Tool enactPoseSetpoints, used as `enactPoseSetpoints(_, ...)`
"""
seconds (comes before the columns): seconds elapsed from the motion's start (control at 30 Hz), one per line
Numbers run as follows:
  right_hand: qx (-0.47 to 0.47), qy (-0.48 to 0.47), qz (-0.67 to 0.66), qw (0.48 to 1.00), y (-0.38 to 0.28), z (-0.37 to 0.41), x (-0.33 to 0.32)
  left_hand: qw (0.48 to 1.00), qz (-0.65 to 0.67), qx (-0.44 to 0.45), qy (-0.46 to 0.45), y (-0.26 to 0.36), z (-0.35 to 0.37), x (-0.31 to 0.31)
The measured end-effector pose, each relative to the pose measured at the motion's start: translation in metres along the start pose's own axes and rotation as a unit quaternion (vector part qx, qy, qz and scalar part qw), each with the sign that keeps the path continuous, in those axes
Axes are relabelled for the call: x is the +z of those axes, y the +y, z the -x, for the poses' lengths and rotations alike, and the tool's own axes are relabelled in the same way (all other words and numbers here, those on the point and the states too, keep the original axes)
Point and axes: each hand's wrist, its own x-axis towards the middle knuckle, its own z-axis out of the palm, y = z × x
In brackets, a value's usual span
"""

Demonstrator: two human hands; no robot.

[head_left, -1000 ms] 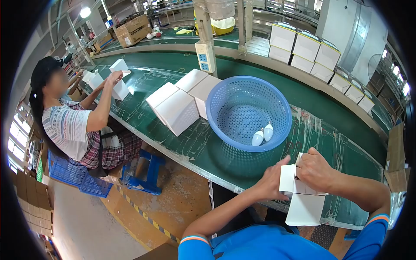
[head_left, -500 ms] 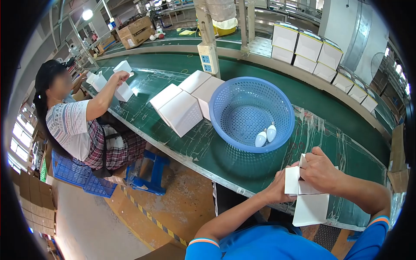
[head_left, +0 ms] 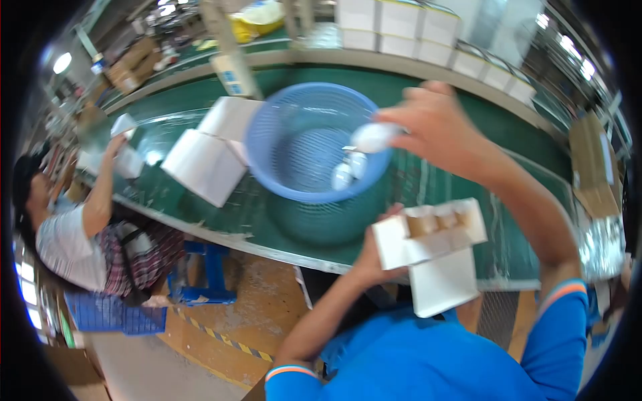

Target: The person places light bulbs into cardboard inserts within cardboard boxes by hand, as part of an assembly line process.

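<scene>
My right hand (head_left: 438,130) is closed on a white light bulb (head_left: 374,138), blurred by motion, at the right rim of a blue plastic basket (head_left: 267,175). Inside the basket lie white bulbs (head_left: 343,176) with metal caps. Lower down, my left hand (head_left: 374,257) grips an opened white carton (head_left: 391,242) from its left side; some of the fingers are behind it. The carton's flap hangs toward me, and brown cardboard dividers (head_left: 438,222) show in its top.
White boxes (head_left: 204,164) stand on the green belt (head_left: 281,230) left of the basket. A co-worker (head_left: 73,240) sits at far left, handling white cartons. Stacked white cartons (head_left: 394,27) line the back; a brown box (head_left: 594,164) is at right.
My right hand has left the carton and risen toward the basket, now with a bulb in it. The carton's divided inside now shows. The whole view has shifted right.
</scene>
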Motion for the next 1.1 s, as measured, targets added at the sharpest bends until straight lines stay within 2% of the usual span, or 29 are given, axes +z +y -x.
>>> enactPoseSetpoints(0.03, 0.003, 0.001, -0.012, 1.0, 0.0, -0.002, 0.026, 0.994, 0.087, -0.056, 0.024, 0.006, 0.009, -0.002)
enactPoseSetpoints(0.07, 0.023, -0.023, -0.001, 0.999, -0.002, -0.006, 0.046, 0.997, 0.048, -0.056, 0.008, -0.003, 0.021, -0.004)
enactPoseSetpoints(0.1, 0.04, -0.044, 0.005, 0.998, -0.003, -0.005, 0.056, 0.997, -0.047, -0.053, 0.019, 0.002, 0.025, -0.015)
enactPoseSetpoints(0.13, 0.051, -0.048, 0.006, 0.998, -0.006, 0.002, 0.047, 0.994, -0.055, -0.099, 0.005, 0.004, 0.032, -0.021)
enactPoseSetpoints(0.17, 0.008, -0.035, 0.002, 0.999, -0.016, 0.005, 0.027, 0.955, 0.05, -0.278, -0.091, 0.017, 0.026, -0.036)
enactPoseSetpoints(0.23, -0.07, -0.031, -0.033, 0.997, -0.037, 0.014, -0.019, 0.972, -0.066, -0.206, -0.091, 0.012, 0.033, -0.043)
enactPoseSetpoints(0.3, -0.102, -0.041, -0.061, 0.992, -0.049, 0.043, -0.044, 0.975, -0.042, -0.197, -0.097, 0.019, 0.028, -0.049)
enactPoseSetpoints(0.37, -0.122, -0.188, -0.195, 0.955, -0.052, 0.07, -0.053, 0.979, 0.01, -0.194, -0.07, 0.012, 0.029, -0.049)
enactPoseSetpoints(0.4, -0.116, -0.189, -0.195, 0.955, -0.049, 0.083, -0.05, 0.977, 0.055, -0.196, -0.069, 0.012, 0.03, -0.054)
enactPoseSetpoints(0.47, -0.025, -0.14, -0.117, 0.983, -0.042, 0.108, -0.028, 0.976, 0.091, -0.194, -0.048, 0.01, 0.03, -0.057)
enactPoseSetpoints(0.53, -0.01, -0.158, -0.122, 0.98, -0.035, 0.119, -0.018, 0.975, 0.092, -0.193, -0.052, 0.009, 0.026, -0.06)
enactPoseSetpoints(0.6, 0.008, -0.175, -0.128, 0.976, -0.027, 0.127, -0.014, 0.98, 0.012, -0.18, -0.089, 0.004, 0.026, -0.061)
enactPoseSetpoints(0.63, 0.017, -0.178, -0.135, 0.974, -0.023, 0.125, -0.012, 0.98, 0.012, -0.177, -0.095, 0.003, 0.026, -0.061)
enactPoseSetpoints(0.7, 0.021, -0.182, -0.143, 0.973, -0.019, 0.126, -0.009, 0.968, 0.03, -0.226, -0.108, 0.002, 0.026, -0.06)
enactPoseSetpoints(0.77, -0.006, -0.143, -0.132, 0.981, -0.018, 0.124, -0.005, 0.959, 0.043, -0.261, -0.105, 0.003, 0.028, -0.06)
enactPoseSetpoints(0.8, -0.009, -0.142, -0.134, 0.981, -0.018, 0.124, -0.003, 0.966, 0.054, -0.239, -0.083, 0.003, 0.031, -0.058)
enactPoseSetpoints(0.83, -0.021, -0.102, -0.107, 0.989, -0.019, 0.125, 0.0, 0.972, 0.064, -0.216, -0.062, 0.004, 0.034, -0.056)
enactPoseSetpoints(0.87, -0.033, -0.063, -0.078, 0.994, -0.02, 0.125, 0.002, 0.972, 0.064, -0.218, -0.061, 0.005, 0.036, -0.053)
enactPoseSetpoints(0.9, -0.033, -0.063, -0.08, 0.994, -0.021, 0.124, 0.006, 0.971, 0.082, -0.218, -0.048, 0.007, 0.038, -0.051)
enactPoseSetpoints(0.97, -0.026, 0.04, -0.087, 0.995, -0.024, 0.116, 0.011, 0.97, 0.1, -0.219, -0.038, 0.006, 0.044, -0.05)
enactPoseSetpoints(1.0, -0.023, 0.041, -0.087, 0.995, -0.027, 0.116, 0.006, 0.966, 0.105, -0.228, -0.054, 0.001, 0.048, -0.051)
enactPoseSetpoints(1.07, -0.151, -0.073, -0.001, 0.986, -0.034, 0.112, -0.014, 0.962, 0.113, -0.237, -0.075, -0.003, 0.05, -0.053)
enactPoseSetpoints(1.1, -0.147, -0.075, 0.0, 0.986, -0.036, 0.113, -0.013, 0.963, 0.097, -0.237, -0.076, -0.004, 0.05, -0.054)
